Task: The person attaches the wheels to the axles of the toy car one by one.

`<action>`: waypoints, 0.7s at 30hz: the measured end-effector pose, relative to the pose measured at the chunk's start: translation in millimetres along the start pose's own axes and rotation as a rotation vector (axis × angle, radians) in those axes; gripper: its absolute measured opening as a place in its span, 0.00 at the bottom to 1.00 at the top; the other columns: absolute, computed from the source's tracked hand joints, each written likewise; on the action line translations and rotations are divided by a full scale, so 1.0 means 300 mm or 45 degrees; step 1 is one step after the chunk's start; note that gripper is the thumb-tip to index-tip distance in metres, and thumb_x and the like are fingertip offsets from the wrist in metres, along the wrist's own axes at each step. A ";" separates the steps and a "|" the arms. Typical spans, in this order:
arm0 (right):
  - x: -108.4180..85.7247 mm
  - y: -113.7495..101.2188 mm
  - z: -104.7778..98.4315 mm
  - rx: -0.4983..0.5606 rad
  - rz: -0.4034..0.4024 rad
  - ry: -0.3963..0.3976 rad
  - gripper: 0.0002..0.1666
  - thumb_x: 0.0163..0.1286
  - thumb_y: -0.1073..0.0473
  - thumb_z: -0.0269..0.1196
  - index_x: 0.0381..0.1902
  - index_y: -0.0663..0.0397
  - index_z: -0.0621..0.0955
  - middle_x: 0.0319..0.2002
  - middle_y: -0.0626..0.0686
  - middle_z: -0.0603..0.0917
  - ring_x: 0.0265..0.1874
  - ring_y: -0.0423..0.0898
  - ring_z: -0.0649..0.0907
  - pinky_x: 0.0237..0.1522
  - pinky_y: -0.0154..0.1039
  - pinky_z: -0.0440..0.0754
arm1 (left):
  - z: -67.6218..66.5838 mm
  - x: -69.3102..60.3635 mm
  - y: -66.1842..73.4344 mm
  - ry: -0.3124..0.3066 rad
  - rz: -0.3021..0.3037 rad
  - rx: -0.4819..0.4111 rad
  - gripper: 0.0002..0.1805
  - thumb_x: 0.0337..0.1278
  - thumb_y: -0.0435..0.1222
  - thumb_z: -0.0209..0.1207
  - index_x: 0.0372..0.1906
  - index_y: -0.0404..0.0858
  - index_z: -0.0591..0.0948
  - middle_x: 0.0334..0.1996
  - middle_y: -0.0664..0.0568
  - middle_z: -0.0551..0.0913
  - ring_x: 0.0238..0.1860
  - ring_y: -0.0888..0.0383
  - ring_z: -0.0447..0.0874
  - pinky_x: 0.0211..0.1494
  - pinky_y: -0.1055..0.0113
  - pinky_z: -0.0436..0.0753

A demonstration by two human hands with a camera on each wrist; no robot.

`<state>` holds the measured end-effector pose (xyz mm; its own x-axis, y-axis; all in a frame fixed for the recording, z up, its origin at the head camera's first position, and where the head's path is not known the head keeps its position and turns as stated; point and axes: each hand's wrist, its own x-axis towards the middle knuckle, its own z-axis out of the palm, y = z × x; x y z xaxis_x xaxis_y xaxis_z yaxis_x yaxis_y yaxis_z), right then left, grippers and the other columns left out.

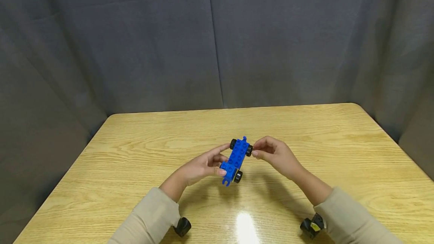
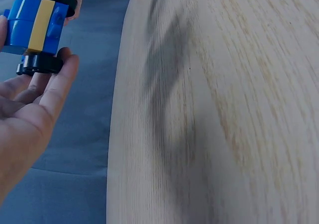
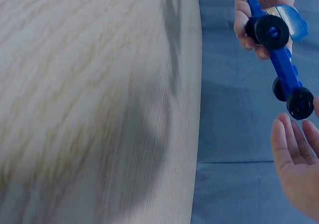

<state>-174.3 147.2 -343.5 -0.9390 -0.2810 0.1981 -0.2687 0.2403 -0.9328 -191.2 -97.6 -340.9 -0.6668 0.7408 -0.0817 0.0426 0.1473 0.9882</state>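
Note:
My left hand (image 1: 200,168) holds a blue toy car (image 1: 238,153) above the table, its thumb on the raised block at the near end. The car's base is long, studded and tilted, with black wheels (image 3: 271,32) and a hook at the near end. A yellow layer (image 2: 41,25) shows in the block in the left wrist view. Beside the far right wheel (image 1: 249,150) is my right hand (image 1: 278,158), its fingers loosely bent. In the right wrist view its fingers (image 3: 282,139) lie below that wheel; whether the thumb touches it I cannot tell.
A light wooden table (image 1: 135,142) lies under both hands. Grey cloth (image 1: 152,48) hangs behind it and at both sides. Black wrist devices (image 1: 183,227) stick out beneath the beige sleeves (image 1: 352,214).

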 end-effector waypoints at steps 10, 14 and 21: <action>0.004 0.009 -0.003 0.039 0.002 0.016 0.16 0.59 0.59 0.58 0.42 0.66 0.73 0.37 0.58 0.76 0.36 0.56 0.77 0.37 0.40 0.76 | -0.003 0.001 -0.010 -0.081 -0.002 0.023 0.39 0.52 0.33 0.56 0.67 0.44 0.48 0.51 0.40 0.66 0.52 0.48 0.65 0.53 0.56 0.66; 0.004 0.010 -0.003 0.039 -0.012 -0.014 0.19 0.60 0.59 0.58 0.46 0.66 0.73 0.38 0.59 0.76 0.35 0.50 0.78 0.39 0.44 0.75 | 0.000 0.001 -0.009 -0.100 -0.015 0.018 0.39 0.52 0.33 0.56 0.67 0.42 0.48 0.51 0.40 0.67 0.52 0.49 0.66 0.52 0.57 0.67; 0.003 0.011 0.003 0.036 -0.022 -0.068 0.22 0.60 0.57 0.57 0.50 0.66 0.72 0.41 0.59 0.76 0.37 0.49 0.77 0.41 0.48 0.74 | 0.002 -0.001 -0.005 -0.136 -0.034 0.027 0.40 0.51 0.35 0.57 0.66 0.42 0.49 0.50 0.41 0.67 0.52 0.48 0.65 0.52 0.58 0.67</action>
<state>-176.0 147.0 -346.7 -0.9213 -0.3342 0.1986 -0.2779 0.2087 -0.9377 -190.6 -97.6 -342.3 -0.5846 0.8020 -0.1227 0.0422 0.1810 0.9826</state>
